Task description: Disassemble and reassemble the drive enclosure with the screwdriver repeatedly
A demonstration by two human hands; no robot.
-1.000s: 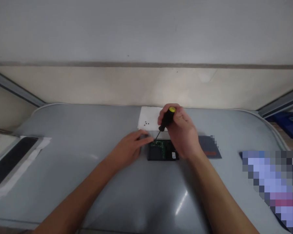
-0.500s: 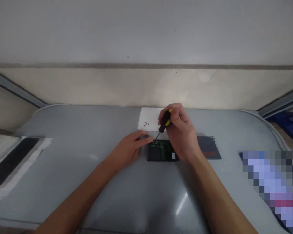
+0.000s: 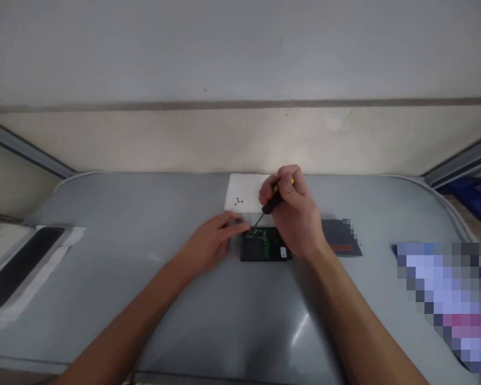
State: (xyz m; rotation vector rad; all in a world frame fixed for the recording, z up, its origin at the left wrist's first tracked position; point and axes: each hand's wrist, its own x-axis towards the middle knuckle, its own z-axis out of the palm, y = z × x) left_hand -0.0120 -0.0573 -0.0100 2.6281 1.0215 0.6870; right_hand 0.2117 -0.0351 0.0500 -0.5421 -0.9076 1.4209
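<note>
Gripping the screwdriver [image 3: 272, 202] in right hand [image 3: 299, 216], now leaned lower, apparently working the same device [image 3: 254, 249] corner. Steadying with straightened fingers of the left hand [image 3: 208, 239].

Glossy smooth tabletop [image 3: 124, 214], matt paper [image 3: 246, 187], plastic screwdriver handle [image 3: 273, 201], metal shaft [image 3: 258, 220], plastic casing [image 3: 254, 250]
</note>
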